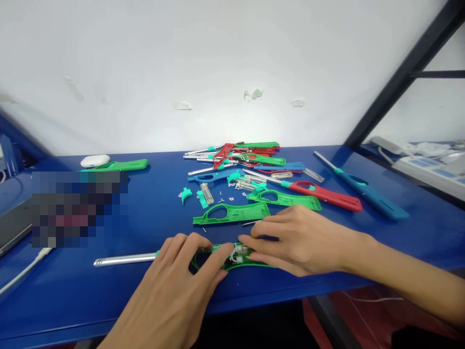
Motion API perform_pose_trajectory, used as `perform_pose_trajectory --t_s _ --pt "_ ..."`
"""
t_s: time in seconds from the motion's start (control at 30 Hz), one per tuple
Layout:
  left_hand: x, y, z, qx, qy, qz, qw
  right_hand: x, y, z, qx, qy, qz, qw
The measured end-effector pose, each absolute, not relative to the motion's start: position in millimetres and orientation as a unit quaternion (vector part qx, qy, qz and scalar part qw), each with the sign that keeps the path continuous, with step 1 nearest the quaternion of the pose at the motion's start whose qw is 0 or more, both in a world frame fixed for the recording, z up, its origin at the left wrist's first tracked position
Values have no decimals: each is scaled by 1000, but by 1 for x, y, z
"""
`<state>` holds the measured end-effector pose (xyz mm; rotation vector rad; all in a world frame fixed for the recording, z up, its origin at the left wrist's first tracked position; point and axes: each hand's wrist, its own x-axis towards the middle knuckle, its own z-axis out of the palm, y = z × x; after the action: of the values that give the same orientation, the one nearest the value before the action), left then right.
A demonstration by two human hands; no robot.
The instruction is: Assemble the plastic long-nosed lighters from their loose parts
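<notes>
An opened green utility lighter (238, 261) lies near the table's front edge, its silver tube (123, 260) pointing left. Inner parts, including a clear piece and a white wire, show between my hands. My left hand (181, 276) grips the lighter around its trigger opening, thumb and fingers closed on the shell. My right hand (298, 240) has its fingertips bent onto the shell's right part, at the clear piece. By its index finger is a thin metal rod (252, 223); whether the hand holds it I cannot tell. Just beyond lies a separate green shell half (232, 213).
Behind are piled lighters and shells, a red lighter (327, 195), a blue lighter (366, 189), clear fuel tanks (206, 193), turquoise triggers (186, 195) and small screws. At left are a green lighter handle (131, 165), a white case (95, 161) and a cable (25, 274).
</notes>
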<state>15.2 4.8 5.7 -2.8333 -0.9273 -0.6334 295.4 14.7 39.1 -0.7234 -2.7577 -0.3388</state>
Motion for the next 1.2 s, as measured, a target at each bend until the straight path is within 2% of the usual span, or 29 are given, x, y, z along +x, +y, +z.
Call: perform_pose_trajectory --t_s 0.47,0.67,0.77,0.93,1.03,1.2 --pt "16 7 10 -936 -301 -180 32 296 14 38 -249 -954 -104 134" --pt "16 8 12 -935 -294 -192 52 298 20 39 -347 -912 -104 194" --pt "16 8 12 -936 -289 -193 58 300 25 39 -397 -897 -105 161" --pt "16 8 12 -936 -284 -197 64 299 33 33 -387 -906 -99 141" --pt "17 8 12 -937 -282 -196 67 298 37 30 -374 -907 -111 160" --pt "17 7 11 -936 -283 -197 75 300 36 33 -379 -887 -103 241"
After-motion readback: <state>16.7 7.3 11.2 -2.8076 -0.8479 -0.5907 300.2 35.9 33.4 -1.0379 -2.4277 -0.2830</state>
